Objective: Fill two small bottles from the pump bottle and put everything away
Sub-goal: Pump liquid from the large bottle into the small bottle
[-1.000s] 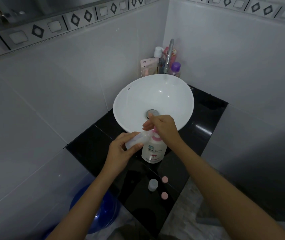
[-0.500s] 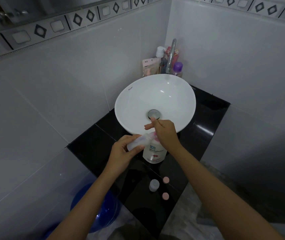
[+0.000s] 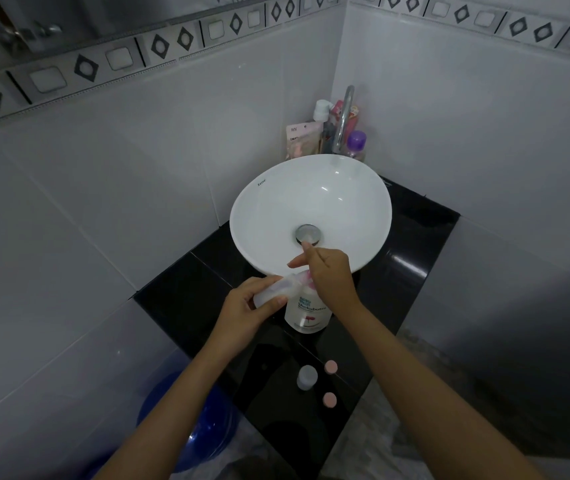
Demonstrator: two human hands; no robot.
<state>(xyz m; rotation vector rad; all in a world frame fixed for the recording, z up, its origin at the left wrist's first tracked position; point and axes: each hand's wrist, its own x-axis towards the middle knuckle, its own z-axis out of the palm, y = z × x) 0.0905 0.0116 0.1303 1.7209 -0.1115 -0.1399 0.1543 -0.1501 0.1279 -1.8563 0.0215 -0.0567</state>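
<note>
A white pump bottle (image 3: 307,313) with a pink pump head stands on the black counter (image 3: 179,292), just in front of the sink. My right hand (image 3: 328,275) rests on top of its pump, covering most of it. My left hand (image 3: 249,310) grips a small clear bottle (image 3: 278,289), tilted with its mouth against the pump's spout. A second small clear bottle (image 3: 307,376) stands uncapped nearer to me on the counter. Two pink caps (image 3: 331,367) (image 3: 329,399) lie beside it.
A white bowl sink (image 3: 262,202) with a metal drain sits behind the pump bottle. Its tap (image 3: 344,116) and several toiletry bottles (image 3: 356,142) fill the tiled corner. A blue bucket (image 3: 204,427) stands on the floor, left of the counter.
The view has shifted slightly. My right hand has risen a little on the pump head. My left hand keeps the small bottle at the spout.
</note>
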